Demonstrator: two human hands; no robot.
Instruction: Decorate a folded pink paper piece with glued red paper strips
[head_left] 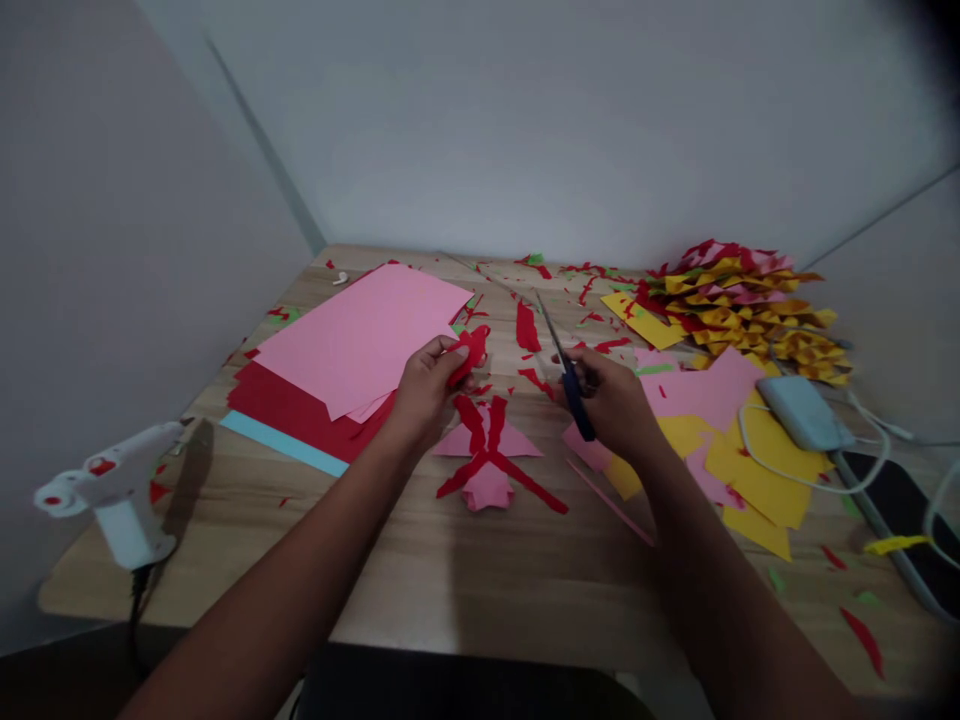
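Between its thumb and fingers, my left hand [433, 385] pinches a small cut piece of red paper [471, 352]. My right hand [609, 400] is wrapped round the dark blue handles of a pair of scissors [576, 400], whose blades point up and away towards the wall. Whether the blades are slightly parted I cannot tell. On the table below and between the hands lies a folded pink paper shape [487, 488] with red paper strips [529, 484] across it. A larger red scrap [527, 326] lies beyond, near the blades.
Pink sheets [367, 330] overlap red sheets [292, 408] and a light blue sheet [281, 442] at left. A glue gun [116, 490] stands at the left edge. Right are yellow sheets [765, 470], a folded-paper pile [742, 300], a cabled power bank [802, 412] and a phone [900, 520].
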